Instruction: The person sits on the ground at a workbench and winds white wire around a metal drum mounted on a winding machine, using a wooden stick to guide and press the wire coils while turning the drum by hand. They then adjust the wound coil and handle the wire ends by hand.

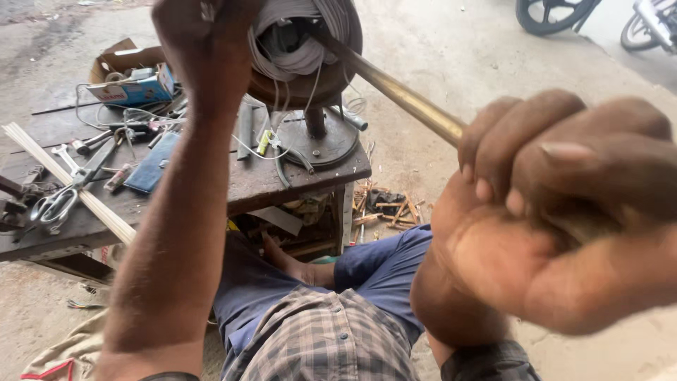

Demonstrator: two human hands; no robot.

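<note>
Coil held on the stand, rod gripped.

The wire coil [300, 42] sat on its round stand [315, 137] at the bench [240, 180] edge. The left hand [201, 35] pressed its rim; the right hand [557, 212] was clenched around the brass rod [395, 88] running into it. The rod might slip and loosen the windings, since tools [77, 176] crowded the bench.

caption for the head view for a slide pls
Right hand grips a metal rod running to a wire coil; left hand on the coil, above a tool-strewn bench.

One head camera looks steeply down, close over the workbench [282, 185].
</note>
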